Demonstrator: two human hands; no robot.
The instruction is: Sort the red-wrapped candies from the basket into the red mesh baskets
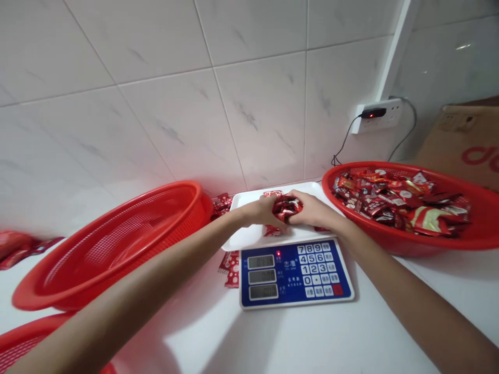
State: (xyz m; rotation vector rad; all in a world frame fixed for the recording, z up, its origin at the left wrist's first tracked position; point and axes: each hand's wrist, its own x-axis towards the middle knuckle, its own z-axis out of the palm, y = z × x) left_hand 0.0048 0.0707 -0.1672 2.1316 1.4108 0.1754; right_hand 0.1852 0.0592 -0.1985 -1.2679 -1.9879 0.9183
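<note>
Left hand (pixel 262 212), right hand (pixel 310 209) pressed around red packets (pixel 286 206), within white tray (pixel 249 236) edges.

Shiny foil wrappers (pixel 401 205) in a red plastic basket (pixel 460 241) on the right, glossy white tiles (pixel 187 119) behind, matt cardboard (pixel 463 145) upper right.

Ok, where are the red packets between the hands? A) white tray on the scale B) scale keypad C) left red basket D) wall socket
A. The left hand and right hand close on the wrapped red packets above the white tray on the digital scale.
</note>
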